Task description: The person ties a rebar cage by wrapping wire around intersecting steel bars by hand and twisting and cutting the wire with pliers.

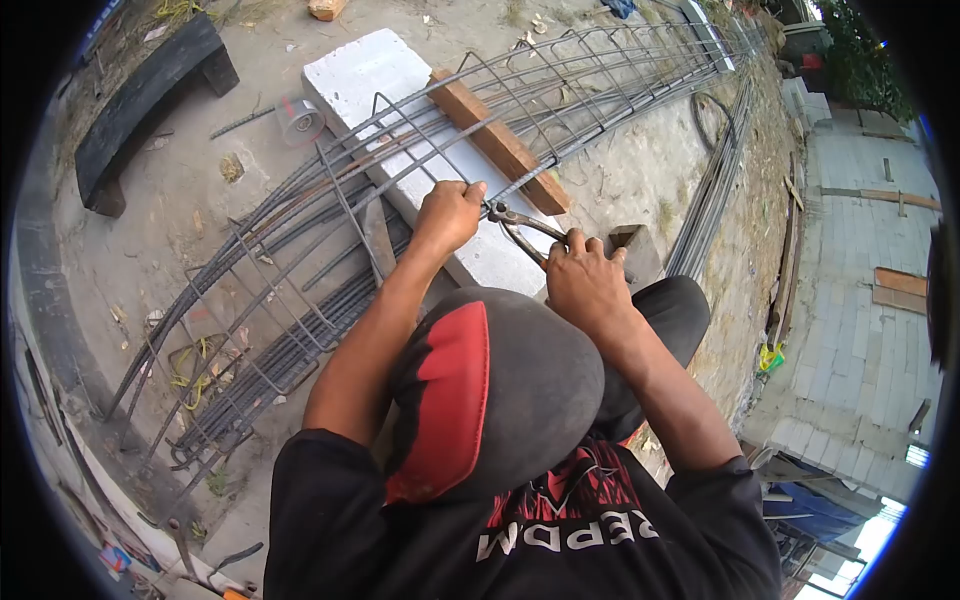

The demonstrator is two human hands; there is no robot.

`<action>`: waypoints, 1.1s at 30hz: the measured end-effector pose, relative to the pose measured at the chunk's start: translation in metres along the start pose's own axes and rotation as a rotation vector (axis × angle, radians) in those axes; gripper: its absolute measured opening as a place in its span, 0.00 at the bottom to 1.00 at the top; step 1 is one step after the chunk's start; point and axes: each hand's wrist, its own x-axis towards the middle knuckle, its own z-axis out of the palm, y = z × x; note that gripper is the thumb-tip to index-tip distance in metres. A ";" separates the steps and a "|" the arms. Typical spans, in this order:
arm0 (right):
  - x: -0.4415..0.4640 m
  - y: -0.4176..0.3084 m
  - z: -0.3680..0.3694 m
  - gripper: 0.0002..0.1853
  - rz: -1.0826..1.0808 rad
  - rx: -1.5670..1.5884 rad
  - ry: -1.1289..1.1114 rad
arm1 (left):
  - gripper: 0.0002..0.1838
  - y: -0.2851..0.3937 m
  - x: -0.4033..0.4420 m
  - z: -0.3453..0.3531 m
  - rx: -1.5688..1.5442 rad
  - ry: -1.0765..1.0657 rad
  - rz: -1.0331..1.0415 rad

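Observation:
My right hand point(585, 278) is wrapped around the handles of a pair of pincers point(530, 228). Their jaws meet a steel bar of the rebar cage point(440, 150), close beside my left fingertips. My left hand point(450, 215) is closed in a pinch at that same bar, and whatever sits between its fingers is hidden. The cage, long bars with bent stirrups, runs diagonally from lower left to upper right. A wooden block point(500, 145) lies crosswise under its bars, on top of a white block point(370, 75).
Loose bars point(290, 350) lie under the cage at left, and more bars point(715, 190) lie at right. A black curved bench point(150, 110) stands at upper left, near a clear plastic cup point(299, 122). A block wall point(860, 260) rises at far right.

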 end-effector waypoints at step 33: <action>0.033 0.053 -0.070 0.12 -0.757 -0.545 0.517 | 0.29 0.010 -0.006 -0.007 0.076 -0.005 -0.070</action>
